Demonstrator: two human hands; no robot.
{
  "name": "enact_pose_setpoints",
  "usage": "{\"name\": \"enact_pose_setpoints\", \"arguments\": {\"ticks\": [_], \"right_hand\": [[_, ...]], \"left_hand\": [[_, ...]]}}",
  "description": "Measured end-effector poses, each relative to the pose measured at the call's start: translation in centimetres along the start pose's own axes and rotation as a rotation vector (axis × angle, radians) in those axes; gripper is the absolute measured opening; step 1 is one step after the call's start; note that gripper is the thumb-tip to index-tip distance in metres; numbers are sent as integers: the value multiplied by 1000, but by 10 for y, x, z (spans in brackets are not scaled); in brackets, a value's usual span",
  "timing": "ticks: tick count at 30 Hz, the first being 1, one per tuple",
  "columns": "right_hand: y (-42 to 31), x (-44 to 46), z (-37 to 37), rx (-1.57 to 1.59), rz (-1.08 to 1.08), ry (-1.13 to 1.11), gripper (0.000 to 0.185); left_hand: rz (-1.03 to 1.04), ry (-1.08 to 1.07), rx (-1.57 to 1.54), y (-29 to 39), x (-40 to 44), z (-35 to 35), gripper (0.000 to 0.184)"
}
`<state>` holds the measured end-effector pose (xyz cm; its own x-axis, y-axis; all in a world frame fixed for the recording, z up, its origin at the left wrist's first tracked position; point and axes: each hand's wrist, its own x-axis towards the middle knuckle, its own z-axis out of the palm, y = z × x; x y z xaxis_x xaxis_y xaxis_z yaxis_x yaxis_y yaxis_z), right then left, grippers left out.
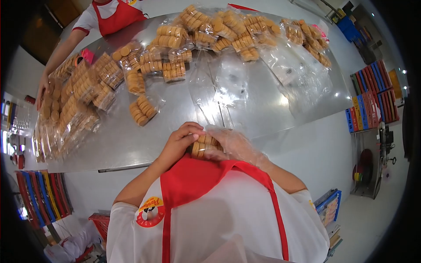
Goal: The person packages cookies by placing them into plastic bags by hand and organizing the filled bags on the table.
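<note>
Close to my red apron, at the steel table's near edge, a small pack of round tan cookies [202,150] sits between my hands. My left hand [186,135] has its fingers bent against the pack's upper left side. On the right, my right hand [232,142], covered by clear plastic, is curled round the pack. Just beyond my hands, clear plastic bags [230,81] lie flat on the table. A bagged cookie pack [142,110] rests by itself to the upper left of my hands.
Many bagged cookie packs [171,37] are heaped along the far side of the steel table [175,98], with another heap [79,98] at its left end. A co-worker in a red apron [115,17] reaches to that left heap. More clear bags [302,74] lie at the right.
</note>
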<state>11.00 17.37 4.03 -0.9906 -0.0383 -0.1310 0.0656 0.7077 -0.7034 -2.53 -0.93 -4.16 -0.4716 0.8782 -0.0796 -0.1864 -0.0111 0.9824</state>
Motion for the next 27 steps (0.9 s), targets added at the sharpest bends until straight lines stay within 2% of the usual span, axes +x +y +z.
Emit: {"name": "enact_pose_setpoints", "arguments": {"ticks": [1, 4, 7, 10, 11, 13, 14, 15, 16, 19, 22, 27], "right_hand": [[-16, 4, -8, -110, 115, -99, 78], [-22, 16, 0, -134, 256, -180, 107], [-23, 22, -2, -101, 356, -193, 116], [-20, 10, -11, 181, 451, -69, 105], [-11, 0, -9, 515, 426, 16, 101], [18, -28, 4, 1176, 336, 190, 92], [28, -40, 6, 1327, 325, 268, 88], [36, -51, 8, 1477, 311, 345, 85], [44, -61, 10, 1626, 291, 420, 81], [63, -90, 17, 1875, 218, 596, 74], [72, -106, 25, 1853, 165, 742, 68], [75, -116, 38, 1852, 138, 825, 62]], "left_hand": [[-22, 1, 5, 1, 6, 2, 20], [-78, 29, 56, 6, 19, 17, 19], [-73, 47, 86, 2, 28, 25, 19], [-133, 69, 114, 26, 33, 34, 21], [-166, 79, 126, 35, 35, 37, 22], [163, 187, 539, 29, 45, 38, 27], [331, 245, 742, 24, 50, 38, 30], [605, 255, 1023, 21, 58, 37, 38], [663, 206, 1140, 19, 64, 40, 38], [847, 33, 1468, 13, 83, 50, 41], [870, -110, 1713, 17, 102, 52, 30], [875, -298, 1614, 41, 106, 46, 19]]}}
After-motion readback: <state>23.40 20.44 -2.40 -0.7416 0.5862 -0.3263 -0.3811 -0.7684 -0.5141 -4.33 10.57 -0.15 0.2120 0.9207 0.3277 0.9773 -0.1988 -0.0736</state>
